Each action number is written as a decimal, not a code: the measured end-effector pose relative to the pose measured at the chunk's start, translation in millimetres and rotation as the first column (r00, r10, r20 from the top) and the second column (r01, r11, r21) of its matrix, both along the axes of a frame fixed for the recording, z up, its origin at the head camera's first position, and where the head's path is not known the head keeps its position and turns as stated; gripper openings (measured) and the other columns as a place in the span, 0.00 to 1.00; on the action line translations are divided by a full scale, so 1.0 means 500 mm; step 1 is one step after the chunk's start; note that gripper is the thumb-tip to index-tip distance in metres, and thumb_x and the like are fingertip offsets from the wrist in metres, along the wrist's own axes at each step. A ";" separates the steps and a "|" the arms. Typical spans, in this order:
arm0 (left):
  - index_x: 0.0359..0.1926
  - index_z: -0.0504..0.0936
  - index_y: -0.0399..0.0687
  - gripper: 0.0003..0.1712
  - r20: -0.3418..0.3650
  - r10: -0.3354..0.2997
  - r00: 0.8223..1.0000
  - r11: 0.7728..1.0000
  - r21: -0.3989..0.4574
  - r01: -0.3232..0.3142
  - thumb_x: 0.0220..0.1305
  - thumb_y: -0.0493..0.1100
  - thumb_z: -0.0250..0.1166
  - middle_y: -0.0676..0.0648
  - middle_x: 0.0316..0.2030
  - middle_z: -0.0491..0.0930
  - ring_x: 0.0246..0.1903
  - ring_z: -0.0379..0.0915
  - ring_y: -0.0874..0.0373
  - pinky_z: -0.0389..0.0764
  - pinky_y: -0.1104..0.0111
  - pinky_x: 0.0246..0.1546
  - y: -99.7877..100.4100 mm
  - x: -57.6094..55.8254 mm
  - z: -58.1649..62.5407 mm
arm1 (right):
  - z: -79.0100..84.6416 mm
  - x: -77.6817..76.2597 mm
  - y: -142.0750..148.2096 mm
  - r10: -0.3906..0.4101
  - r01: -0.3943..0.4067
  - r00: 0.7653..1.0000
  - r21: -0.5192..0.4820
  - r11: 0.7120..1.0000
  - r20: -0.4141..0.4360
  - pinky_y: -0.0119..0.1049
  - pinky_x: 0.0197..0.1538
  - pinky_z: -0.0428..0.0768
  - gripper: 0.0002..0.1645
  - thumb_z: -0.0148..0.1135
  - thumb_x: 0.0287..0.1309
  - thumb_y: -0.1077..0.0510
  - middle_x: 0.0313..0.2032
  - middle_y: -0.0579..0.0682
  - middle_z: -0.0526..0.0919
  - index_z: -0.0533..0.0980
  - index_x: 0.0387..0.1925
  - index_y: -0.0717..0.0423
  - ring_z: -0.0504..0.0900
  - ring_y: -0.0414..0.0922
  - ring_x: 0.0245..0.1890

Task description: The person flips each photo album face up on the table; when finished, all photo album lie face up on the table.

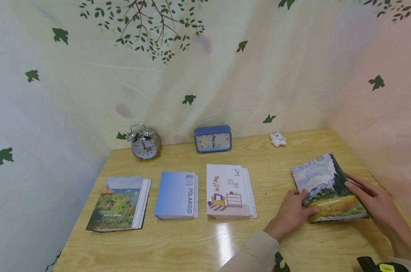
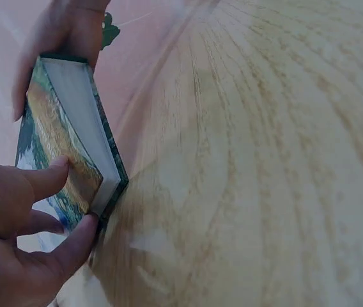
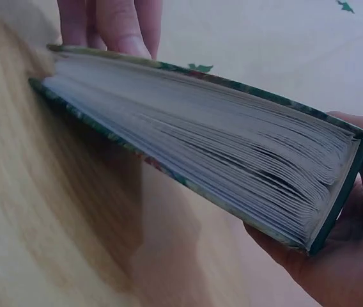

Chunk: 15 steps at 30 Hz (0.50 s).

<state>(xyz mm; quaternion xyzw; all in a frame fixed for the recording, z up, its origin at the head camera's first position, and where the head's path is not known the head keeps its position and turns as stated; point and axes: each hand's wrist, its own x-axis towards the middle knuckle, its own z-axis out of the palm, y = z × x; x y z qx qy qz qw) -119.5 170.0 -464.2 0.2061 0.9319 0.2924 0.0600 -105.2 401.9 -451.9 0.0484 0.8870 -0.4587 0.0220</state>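
Note:
Both hands hold a photo album [image 1: 328,189] with a painted cover of clouds, trees and a golden field. It is tilted over the right side of the table, and its page edges [image 3: 194,141] show in the right wrist view. My right hand [image 1: 379,207] grips the album along its dark green spine, fingers behind and in front. At the opposite, opening edge, my left hand [image 1: 291,215] pinches a corner, with one digit on the painted cover [image 2: 66,141] and another at the lower edge.
Left of the hands lie a white album with a room drawing [image 1: 227,189], a blue Polaroid album [image 1: 175,194] and a garden-painting album [image 1: 120,202]. Along the back stand a silver alarm clock [image 1: 144,145], a blue clock [image 1: 213,139] and a small white bear figure [image 1: 278,139], before a leaf-printed curtain [image 1: 294,75].

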 end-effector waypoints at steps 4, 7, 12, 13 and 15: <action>0.67 0.69 0.60 0.34 -0.060 -0.002 0.998 0.998 -0.057 -0.001 0.62 0.65 0.58 0.51 0.61 0.69 0.60 0.65 0.64 0.69 0.79 0.56 -0.002 0.005 0.008 | 0.018 -0.003 -0.008 0.029 -0.029 1.000 0.051 0.998 0.004 0.10 0.38 0.66 0.36 0.43 0.70 0.39 0.73 0.60 0.50 0.49 0.74 0.36 0.55 0.26 0.66; 0.67 0.68 0.62 0.34 -0.079 -0.015 0.997 0.997 -0.075 0.009 0.63 0.66 0.56 0.50 0.65 0.66 0.64 0.62 0.62 0.67 0.78 0.59 -0.006 0.008 0.014 | 0.023 -0.007 -0.012 0.020 -0.021 1.000 0.031 0.999 0.023 0.31 0.60 0.71 0.37 0.42 0.70 0.38 0.74 0.59 0.46 0.48 0.75 0.41 0.51 0.44 0.73; 0.70 0.63 0.62 0.35 -0.101 -0.091 0.991 0.994 -0.071 0.084 0.65 0.64 0.54 0.50 0.70 0.59 0.68 0.57 0.59 0.64 0.75 0.64 -0.017 0.002 0.016 | 0.027 -0.013 -0.016 -0.037 0.036 0.999 0.027 0.999 0.037 0.34 0.59 0.73 0.39 0.42 0.69 0.36 0.73 0.59 0.49 0.53 0.74 0.48 0.59 0.52 0.70; 0.71 0.62 0.61 0.35 -0.106 -0.118 0.987 0.991 -0.072 0.110 0.66 0.64 0.54 0.50 0.71 0.58 0.70 0.56 0.59 0.63 0.74 0.65 -0.020 -0.002 0.016 | 0.029 -0.014 -0.017 -0.053 0.052 0.998 0.031 0.998 0.031 0.28 0.51 0.76 0.39 0.43 0.68 0.36 0.72 0.54 0.56 0.55 0.73 0.48 0.68 0.47 0.65; 0.72 0.60 0.60 0.35 -0.141 -0.168 0.976 0.984 -0.077 0.158 0.67 0.63 0.53 0.48 0.72 0.57 0.70 0.54 0.58 0.61 0.75 0.66 -0.023 -0.009 0.015 | 0.033 -0.014 -0.018 -0.074 0.073 0.997 0.029 0.997 0.017 0.22 0.34 0.76 0.37 0.45 0.67 0.36 0.63 0.43 0.69 0.59 0.72 0.48 0.76 0.34 0.49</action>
